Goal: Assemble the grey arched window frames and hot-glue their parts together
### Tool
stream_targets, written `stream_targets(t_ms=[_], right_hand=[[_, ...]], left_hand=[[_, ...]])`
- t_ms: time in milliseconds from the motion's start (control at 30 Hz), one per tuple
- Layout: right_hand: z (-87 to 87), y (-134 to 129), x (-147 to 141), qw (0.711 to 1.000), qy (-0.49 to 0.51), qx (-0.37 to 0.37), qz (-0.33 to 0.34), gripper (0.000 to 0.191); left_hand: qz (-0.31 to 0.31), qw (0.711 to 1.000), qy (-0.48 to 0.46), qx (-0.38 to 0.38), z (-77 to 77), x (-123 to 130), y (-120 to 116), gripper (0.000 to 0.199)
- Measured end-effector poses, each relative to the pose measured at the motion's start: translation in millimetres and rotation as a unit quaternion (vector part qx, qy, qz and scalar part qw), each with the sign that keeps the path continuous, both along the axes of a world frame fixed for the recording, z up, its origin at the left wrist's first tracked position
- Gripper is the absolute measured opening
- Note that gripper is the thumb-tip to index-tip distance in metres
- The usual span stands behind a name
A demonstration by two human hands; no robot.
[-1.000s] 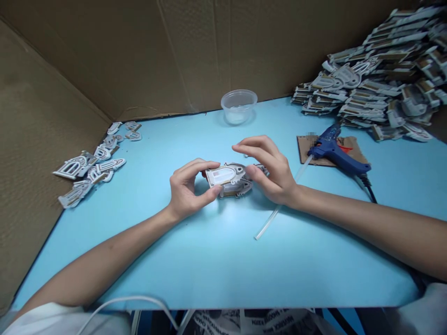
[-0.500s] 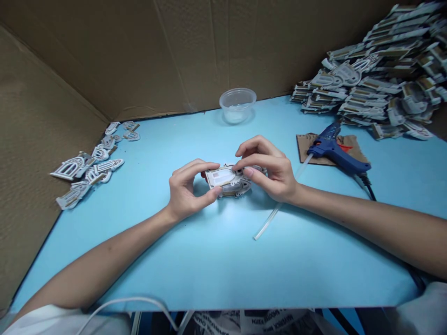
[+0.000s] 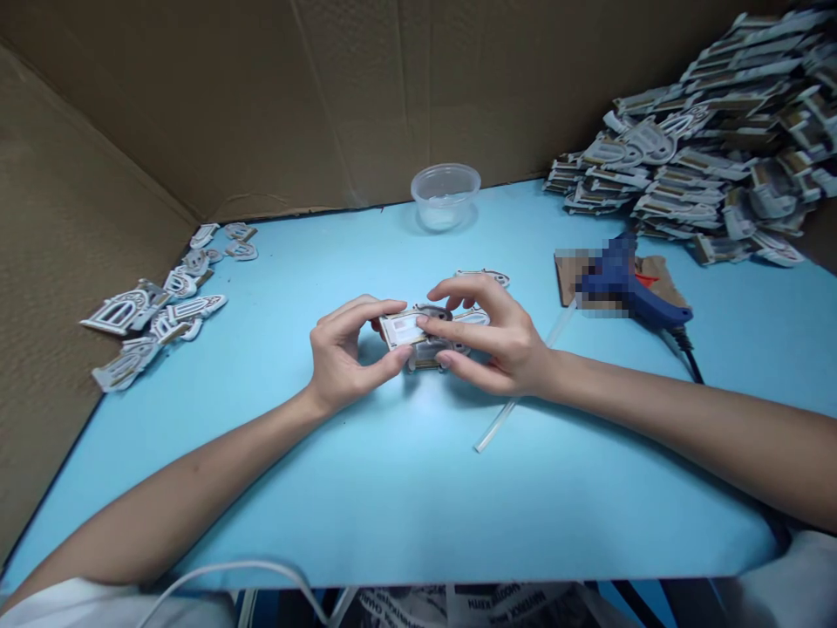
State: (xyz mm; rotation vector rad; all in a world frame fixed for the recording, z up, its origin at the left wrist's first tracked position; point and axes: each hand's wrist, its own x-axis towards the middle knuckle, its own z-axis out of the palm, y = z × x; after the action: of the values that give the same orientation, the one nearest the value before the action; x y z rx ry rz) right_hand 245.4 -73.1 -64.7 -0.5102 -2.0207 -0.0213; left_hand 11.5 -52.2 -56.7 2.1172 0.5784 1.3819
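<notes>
Small white arch-shaped pieces with brown edges (image 3: pixel 400 328) are stacked between my hands at the middle of the table. My left hand (image 3: pixel 350 353) is closed on the left end of the upper piece, thumb in front and forefinger behind. Over the right part of the stack is my right hand (image 3: pixel 500 336), its fingers spread, one fingertip on the top face and the thumb at the near edge. Another arch-shaped piece (image 3: pixel 493 277) lies just behind my right hand. Part of the stack is hidden by my fingers.
A blue glue gun (image 3: pixel 654 301) rests on a cardboard scrap (image 3: pixel 657 270), a clear glue stick (image 3: pixel 497 426) pointing toward me. A clear plastic bowl (image 3: pixel 445 196) stands at the back. Similar pieces form a tall pile (image 3: pixel 706 174) at right and a loose group (image 3: pixel 124 314) at left.
My right hand has shifted slightly left and down, its fingers spreading across the stack. A piece behind it has come into view. My left hand keeps its grip.
</notes>
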Motion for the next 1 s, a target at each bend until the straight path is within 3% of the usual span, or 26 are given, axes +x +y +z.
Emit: stream_targets(t_ms=[233, 333, 500, 600, 867, 1000], right_hand=[[2.8, -2.3, -2.7, 0.997, -0.068, -0.031, 0.017, 0.048], [4.9, -2.0, -1.2, 0.997, -0.023, -0.066, 0.014, 0.051], [9.1, 0.9, 3.1, 0.983, 0.093, -0.157, -0.001, 0.025], [9.6, 1.3, 3.1, 0.983, 0.121, -0.137, 0.012, 0.019], [6.4, -0.5, 1.3, 0.998, 0.025, -0.06, -0.009, 0.021], [2.5, -2.3, -0.7, 0.995, -0.073, -0.068, -0.008, 0.04]], left_hand=[[-0.027, 1.0, 0.005, 0.005, -2.1, 0.3, 1.5, 0.048], [-0.026, 1.0, 0.002, -0.015, -3.8, -0.7, 2.3, 0.049], [-0.034, 0.999, 0.014, -0.005, -2.6, -0.4, 2.2, 0.049], [-0.022, 1.0, 0.011, -0.014, -2.0, -0.3, 1.5, 0.045], [-0.011, 0.999, 0.01, -0.032, -0.7, -1.1, -0.9, 0.039], [-0.015, 0.999, 0.0, -0.044, -2.5, -1.0, 0.0, 0.042]])
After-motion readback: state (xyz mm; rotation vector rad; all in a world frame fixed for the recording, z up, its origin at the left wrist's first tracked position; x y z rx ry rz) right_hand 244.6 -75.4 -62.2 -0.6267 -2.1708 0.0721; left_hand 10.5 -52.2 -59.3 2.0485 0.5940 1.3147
